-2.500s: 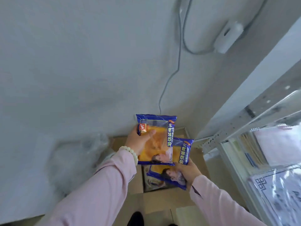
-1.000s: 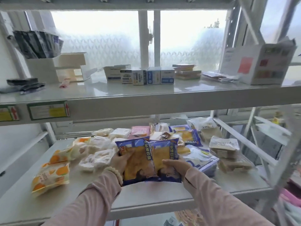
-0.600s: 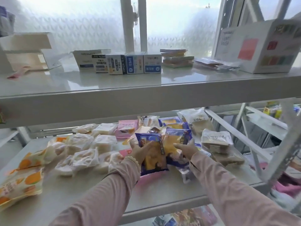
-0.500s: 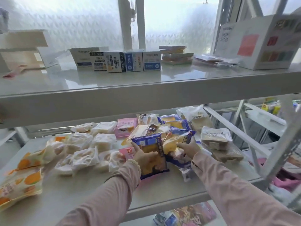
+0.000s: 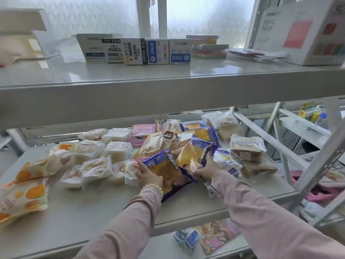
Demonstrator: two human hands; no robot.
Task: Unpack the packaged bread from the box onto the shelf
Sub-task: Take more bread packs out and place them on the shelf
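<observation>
Two hands in pink sleeves, both over grey middle shelf board. Gripped by left hand: left blue-and-yellow plastic bread packet, fingers curled on its left edge, packet almost flat on the board at front of the pile. One white bead bracelet on that wrist. Gripped by right hand: right blue-and-yellow plastic bread packet, fingers wrapped round its lower edge, packet tilted up, leaning on packets behind, overlapping the left one. Two more blue-and-yellow packets further back, so four of that kind.

Rest of same board, counted:
- two orange-print bags far left
- white-wrapped buns in a cluster, about eight, overlap too heavy for exact count
- one pink packet
- three clear packets with dark brown tops
- three pale sliced-loaf packets on the right, one on top of another
- one blue-and-white packet just beside right hand

Upper shelf: five small stationery boxes in a row, touching. One stack of coloured sticky notes. One large white memo-paper box at right.

Lower shelf: small blue-and-white packs, number unclear, beside one cartoon-print packet.
</observation>
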